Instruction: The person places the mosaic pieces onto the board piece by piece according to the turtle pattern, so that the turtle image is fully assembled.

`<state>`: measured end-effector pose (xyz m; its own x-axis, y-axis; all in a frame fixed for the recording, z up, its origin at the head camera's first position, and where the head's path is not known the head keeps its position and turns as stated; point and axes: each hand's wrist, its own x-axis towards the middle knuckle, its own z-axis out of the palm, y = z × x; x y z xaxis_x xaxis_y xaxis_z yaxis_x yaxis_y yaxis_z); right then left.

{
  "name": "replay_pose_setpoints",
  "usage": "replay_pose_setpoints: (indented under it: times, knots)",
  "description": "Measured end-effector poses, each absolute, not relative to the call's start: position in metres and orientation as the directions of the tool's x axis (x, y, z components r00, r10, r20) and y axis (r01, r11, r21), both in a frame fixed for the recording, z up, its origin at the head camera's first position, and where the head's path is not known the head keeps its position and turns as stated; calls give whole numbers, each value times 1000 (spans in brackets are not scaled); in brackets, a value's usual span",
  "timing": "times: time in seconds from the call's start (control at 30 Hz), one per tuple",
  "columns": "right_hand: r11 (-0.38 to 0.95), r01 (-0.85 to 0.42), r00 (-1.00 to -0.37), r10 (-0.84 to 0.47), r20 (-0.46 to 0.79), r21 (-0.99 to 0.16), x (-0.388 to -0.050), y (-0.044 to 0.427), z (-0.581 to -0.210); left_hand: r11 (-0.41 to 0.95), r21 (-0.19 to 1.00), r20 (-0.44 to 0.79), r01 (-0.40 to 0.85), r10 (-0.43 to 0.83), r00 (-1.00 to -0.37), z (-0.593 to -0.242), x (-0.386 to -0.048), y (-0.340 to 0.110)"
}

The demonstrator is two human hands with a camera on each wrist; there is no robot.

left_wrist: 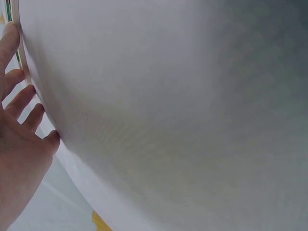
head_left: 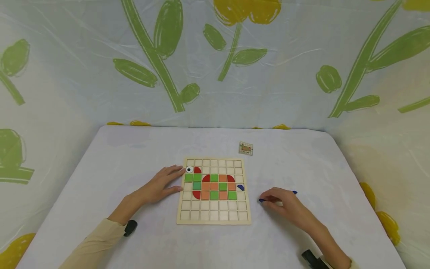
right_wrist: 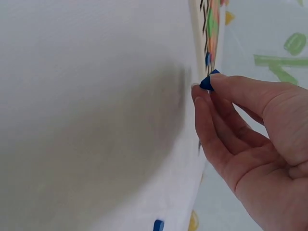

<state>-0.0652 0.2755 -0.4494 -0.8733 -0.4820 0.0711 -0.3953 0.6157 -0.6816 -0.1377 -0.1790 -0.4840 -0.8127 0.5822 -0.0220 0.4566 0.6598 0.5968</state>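
Note:
A square wooden grid board (head_left: 215,220) lies on the table, with red, green, orange and teal pieces set in its cells. A white eye piece (head_left: 189,169) sits near its upper left corner, and a dark blue half-round piece (head_left: 240,187) is at the right edge. My left hand (head_left: 160,186) rests against the board's left side, fingers spread and fairly straight. To the right of the board, my right hand (head_left: 282,201) pinches a small blue piece (right_wrist: 207,83) between thumb and fingertips, above the table. Another blue piece (head_left: 295,192) lies on the table just beyond that hand.
A small pattern card (head_left: 246,148) lies behind the board's upper right corner. White cloth covers the table (head_left: 141,149), and a curtain (head_left: 268,93) printed with green leaves and yellow flowers hangs along the back and sides.

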Motion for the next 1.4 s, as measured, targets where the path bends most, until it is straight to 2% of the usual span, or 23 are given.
replay_pose_setpoints:
  times: [0.13,0.37,0.83,1.13,1.4]
  knots:
    - [595,-373,-868,-495,40,-712,-70,266,-447,660,597,-23,455,582,-813,-484,-138,-178]
    - [514,-412,-837,-541,89,-752,-79,248,-451,660,598,-17,456,578,-816,-483,-139,-177]
    - [422,-411,-788,-611,81,-808,-83,202,-454,668,590,-26,454,577,-816,-486,-139,-179]
    - [442,-323,-788,-615,-21,-837,-80,182,-455,656,599,-17,460,584,-811,-486,-138,-179]
    - [441,-381,-767,-641,12,-812,-81,172,-459,660,593,-17,461,583,-813,-486,-138,-179]
